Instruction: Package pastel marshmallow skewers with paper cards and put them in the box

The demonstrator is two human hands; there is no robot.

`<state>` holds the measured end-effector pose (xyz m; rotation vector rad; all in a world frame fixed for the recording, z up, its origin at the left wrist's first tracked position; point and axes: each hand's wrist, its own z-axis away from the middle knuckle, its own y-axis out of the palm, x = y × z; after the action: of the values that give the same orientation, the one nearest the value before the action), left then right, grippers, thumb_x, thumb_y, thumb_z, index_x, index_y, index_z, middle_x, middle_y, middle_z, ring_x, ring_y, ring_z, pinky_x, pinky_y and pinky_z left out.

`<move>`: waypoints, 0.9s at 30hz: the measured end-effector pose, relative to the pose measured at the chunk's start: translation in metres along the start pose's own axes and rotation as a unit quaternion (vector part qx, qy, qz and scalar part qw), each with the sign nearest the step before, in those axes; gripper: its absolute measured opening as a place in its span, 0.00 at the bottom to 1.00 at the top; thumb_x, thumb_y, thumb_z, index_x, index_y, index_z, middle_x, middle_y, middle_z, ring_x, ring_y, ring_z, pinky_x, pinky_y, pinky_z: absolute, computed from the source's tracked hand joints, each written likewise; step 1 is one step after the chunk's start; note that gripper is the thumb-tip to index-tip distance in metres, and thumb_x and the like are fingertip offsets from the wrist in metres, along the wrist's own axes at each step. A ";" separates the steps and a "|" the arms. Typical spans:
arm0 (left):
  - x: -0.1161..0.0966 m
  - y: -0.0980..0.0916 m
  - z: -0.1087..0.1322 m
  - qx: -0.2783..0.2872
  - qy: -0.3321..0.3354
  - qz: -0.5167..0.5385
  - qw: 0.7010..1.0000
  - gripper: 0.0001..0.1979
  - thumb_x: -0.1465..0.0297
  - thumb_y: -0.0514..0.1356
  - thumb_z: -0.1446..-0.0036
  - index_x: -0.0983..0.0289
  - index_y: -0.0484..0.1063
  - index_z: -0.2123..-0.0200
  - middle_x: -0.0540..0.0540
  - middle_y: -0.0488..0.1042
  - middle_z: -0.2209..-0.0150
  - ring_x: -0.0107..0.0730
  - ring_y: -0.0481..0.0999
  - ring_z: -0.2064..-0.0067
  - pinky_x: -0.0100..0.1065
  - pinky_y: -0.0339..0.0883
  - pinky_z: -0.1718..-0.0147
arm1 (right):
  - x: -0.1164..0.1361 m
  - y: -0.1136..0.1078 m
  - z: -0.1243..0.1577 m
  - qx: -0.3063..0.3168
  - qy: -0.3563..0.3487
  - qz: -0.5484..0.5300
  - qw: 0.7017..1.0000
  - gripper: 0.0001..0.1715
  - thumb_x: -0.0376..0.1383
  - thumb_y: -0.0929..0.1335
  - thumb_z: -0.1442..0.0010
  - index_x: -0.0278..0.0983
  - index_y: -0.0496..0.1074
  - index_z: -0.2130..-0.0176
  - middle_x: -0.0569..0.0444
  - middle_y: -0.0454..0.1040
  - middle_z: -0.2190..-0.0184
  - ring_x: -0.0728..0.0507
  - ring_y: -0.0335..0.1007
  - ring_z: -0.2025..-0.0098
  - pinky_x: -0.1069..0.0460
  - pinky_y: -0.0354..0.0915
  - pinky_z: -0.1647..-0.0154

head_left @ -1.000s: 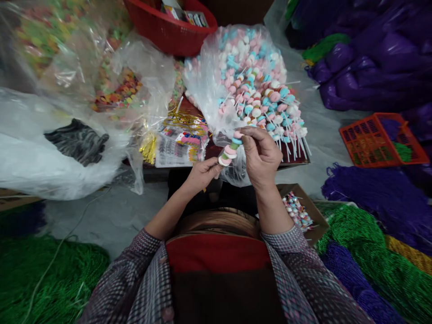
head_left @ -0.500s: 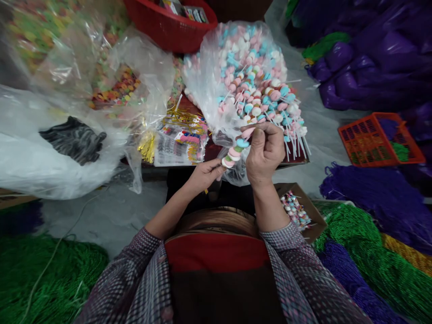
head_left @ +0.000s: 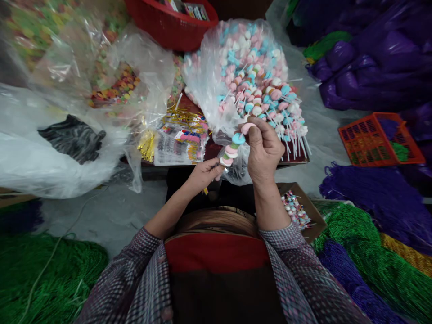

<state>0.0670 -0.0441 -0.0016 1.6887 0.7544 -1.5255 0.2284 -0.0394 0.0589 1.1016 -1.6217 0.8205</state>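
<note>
My left hand (head_left: pixel 205 174) is closed at the lower end of a marshmallow skewer (head_left: pixel 231 152), just under its bottom white piece; the stick there is mostly hidden by the fingers. Pink, white, blue and green pieces are threaded along it, tilted up to the right. At the upper end, a pink marshmallow (head_left: pixel 248 128) is pinched between the thumb and fingers of my right hand (head_left: pixel 265 153). It sits just above the blue piece. Behind my right hand lie many finished-looking marshmallow skewers (head_left: pixel 270 101) with white sticks, beside a clear bag of marshmallows (head_left: pixel 241 42).
Printed wrappers (head_left: pixel 177 146) and gold twist ties (head_left: pixel 147 147) lie on the table at left, near bags of ring-shaped candies (head_left: pixel 118 85). A red basin (head_left: pixel 165 27) stands behind. A cardboard box (head_left: pixel 313 220) of skewers, an orange basket (head_left: pixel 367 139) and green bead strands (head_left: pixel 354 229) are at right.
My right hand has shifted slightly up with the pink marshmallow. The skewer stands a little more upright, and the upper pieces show more clearly. My left hand has barely moved.
</note>
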 end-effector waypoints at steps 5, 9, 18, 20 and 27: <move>0.003 -0.001 0.001 0.009 -0.005 -0.007 1.000 0.25 0.46 0.60 0.39 0.62 0.68 0.73 0.44 0.63 0.80 0.21 0.58 0.78 0.29 0.53 0.76 | -0.002 0.003 -0.002 -0.088 -0.061 0.056 0.993 0.15 0.48 0.69 0.34 0.47 0.80 0.53 0.55 0.80 0.56 0.42 0.79 0.50 0.42 0.78 0.48; 0.004 -0.001 0.000 0.009 -0.003 -0.002 1.000 0.25 0.45 0.61 0.40 0.62 0.70 0.72 0.44 0.64 0.80 0.21 0.59 0.78 0.29 0.53 0.75 | -0.001 0.003 0.000 -0.037 -0.041 0.054 0.997 0.16 0.50 0.69 0.35 0.46 0.80 0.53 0.54 0.80 0.55 0.40 0.77 0.45 0.40 0.77 0.45; 0.004 0.003 0.000 0.003 -0.030 0.091 0.995 0.25 0.44 0.65 0.44 0.62 0.73 0.66 0.42 0.61 0.82 0.20 0.56 0.80 0.28 0.47 0.80 | 0.001 0.004 0.004 -0.039 -0.077 0.066 0.994 0.15 0.50 0.69 0.33 0.46 0.80 0.55 0.55 0.81 0.56 0.42 0.78 0.48 0.38 0.72 0.37; 0.001 0.004 0.000 -0.005 -0.043 0.110 0.993 0.26 0.44 0.66 0.46 0.62 0.73 0.67 0.42 0.61 0.83 0.19 0.57 0.81 0.27 0.47 0.80 | -0.003 0.004 0.003 -0.031 -0.102 0.090 0.990 0.16 0.50 0.68 0.32 0.46 0.79 0.53 0.55 0.81 0.56 0.42 0.79 0.48 0.38 0.72 0.38; 0.002 0.003 0.001 -0.013 -0.069 0.110 0.991 0.28 0.43 0.67 0.49 0.63 0.73 0.67 0.42 0.63 0.83 0.18 0.57 0.80 0.26 0.46 0.80 | -0.006 -0.002 -0.003 0.003 -0.252 0.220 0.942 0.14 0.42 0.64 0.28 0.40 0.77 0.51 0.50 0.82 0.56 0.43 0.81 0.51 0.42 0.76 0.45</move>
<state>0.0690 -0.0462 -0.0035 1.5729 0.4964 -1.4528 0.2326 -0.0355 0.0538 1.0160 -2.3559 0.8663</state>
